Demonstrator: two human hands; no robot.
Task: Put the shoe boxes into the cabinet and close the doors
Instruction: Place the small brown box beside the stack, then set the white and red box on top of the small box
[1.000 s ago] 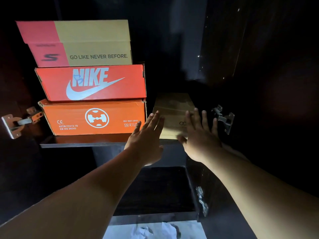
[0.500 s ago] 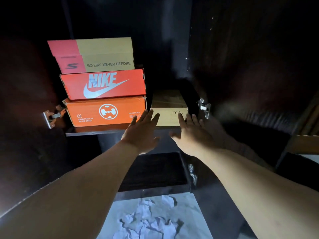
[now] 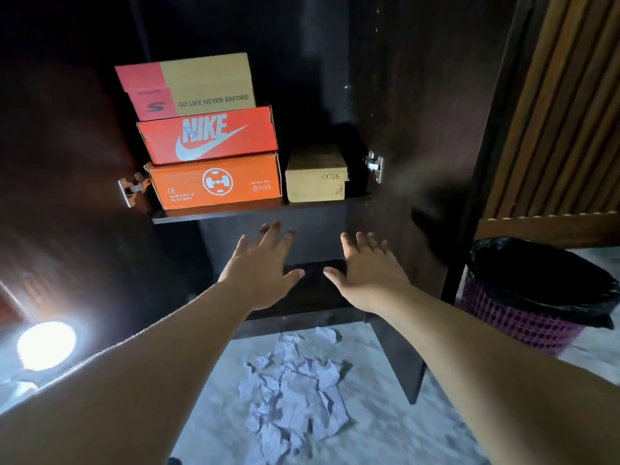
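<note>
My left hand point(image 3: 260, 268) and my right hand point(image 3: 367, 271) are both flat and loose, with the fingers spread out. They hold nothing. They hang in the air in front of the cabinet, a bit below the shelf point(image 3: 214, 214).

All the shoe boxes I can see are on that shelf. The orange box point(image 3: 214, 181) is at the bottom on the left. The Nike box point(image 3: 208, 135) sits on top of it. The red and tan box point(image 3: 186, 85) sits on top of that. The small tan box point(image 3: 315, 174) stands just beside the orange one, on the right.

So I think the putting-in part is done, and now it is time for the doors. The left door point(image 3: 60, 182) and the right door point(image 3: 422, 146) are both wide open. Next I need to reach out to each side, take hold of each door's edge, and swing them in. The boxes must not stick out past the shelf, or the doors will bump them.
</note>
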